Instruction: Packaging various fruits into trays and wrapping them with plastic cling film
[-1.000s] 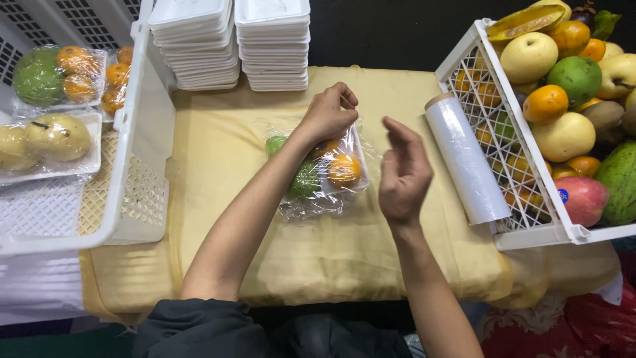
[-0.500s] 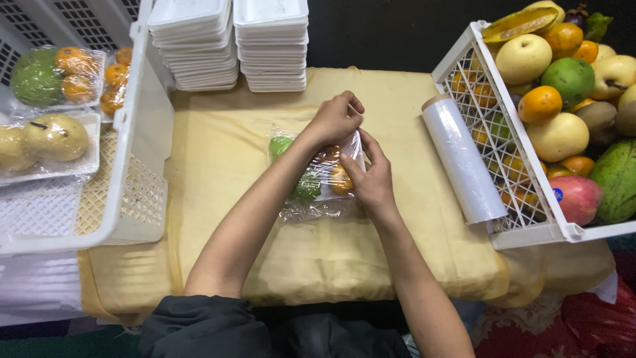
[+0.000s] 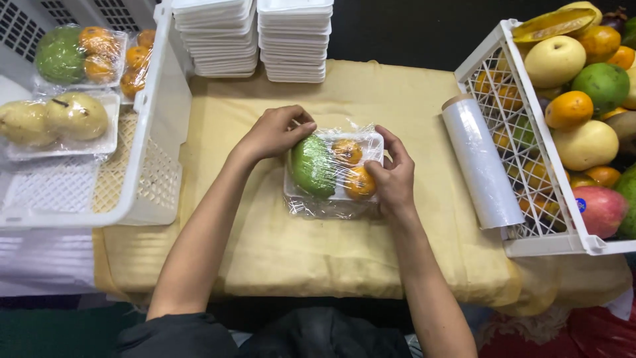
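A white foam tray of fruit [image 3: 331, 169], wrapped in clear film, lies in the middle of a table covered with yellow cloth [image 3: 278, 252]. It holds a green fruit on the left and two orange fruits on the right. My left hand [image 3: 273, 132] grips the tray's upper left corner, fingers curled onto the film. My right hand [image 3: 392, 178] clasps the tray's right side, thumb pressed on the film over the lower orange fruit.
A roll of cling film [image 3: 480, 162] lies right of the tray against a white crate [image 3: 530, 192] full of mixed fruit. Two stacks of empty foam trays [image 3: 258, 36] stand at the back. A white crate [image 3: 142, 172] at left holds wrapped fruit trays.
My right hand, raised open beside the tray a second ago, has come down onto its right side. The tray has been turned level and the film now lies flatter over the fruit.
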